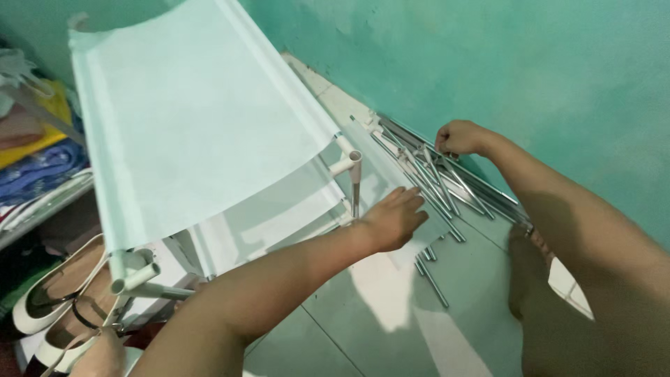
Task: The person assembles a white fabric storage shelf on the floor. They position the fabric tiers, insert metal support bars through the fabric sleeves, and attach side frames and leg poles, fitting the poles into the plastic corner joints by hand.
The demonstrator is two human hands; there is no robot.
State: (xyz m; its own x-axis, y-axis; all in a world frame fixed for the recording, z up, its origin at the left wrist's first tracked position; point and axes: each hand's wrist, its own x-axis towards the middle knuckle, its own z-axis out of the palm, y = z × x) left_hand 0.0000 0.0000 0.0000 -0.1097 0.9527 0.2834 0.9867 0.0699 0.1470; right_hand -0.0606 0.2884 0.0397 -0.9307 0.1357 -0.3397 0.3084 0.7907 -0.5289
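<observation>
**Soft, even light with mild blur**

The scene is moderately bright under diffuse light that seems to come from above and behind the camera. The arms throw soft-edged shadows onto the floor (391,307) and the teal wall (488,63). The pale fabric shelf (188,119) looks slightly washed out. Detail is soft throughout; the metal rods (426,178) smear together, and the lower corners are dim and stretched.

Both forearms are bare to the frame edge, no sleeves showing. The left hand (394,220) and right hand (457,137) carry no rings, watch or gloves; 2 bare hands.
</observation>
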